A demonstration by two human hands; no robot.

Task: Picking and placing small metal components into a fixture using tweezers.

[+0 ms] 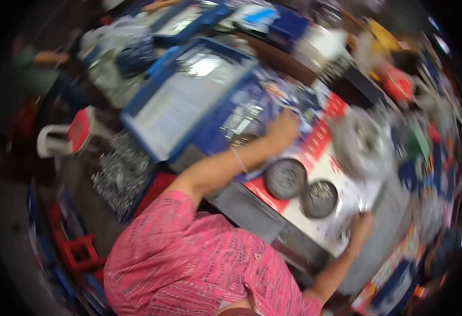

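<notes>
My left hand (pixel 283 129) reaches over the far side of the work surface, beside some blue and white packaging (pixel 306 118). Its fingers are blurred, so I cannot see whether they grip anything. At the right, my right hand (pixel 361 227) rests by small shiny metal pieces (pixel 339 231) on a white and red printed sheet (pixel 315 224); its fingers are curled but smeared. Between my hands stand two round dark bowls: one bowl (pixel 286 179) with small parts, and another bowl (pixel 319 199) holding thin metal pieces.
A blue-rimmed tray (pixel 136 131) with pale sheets and metal pieces lies at the left. Below it is a heap of metal parts (pixel 123 171). A clear plastic bag (pixel 360 142) sits beyond the bowls. A stool (pixel 83 131) stands far left, near another person's arm (pixel 51 58).
</notes>
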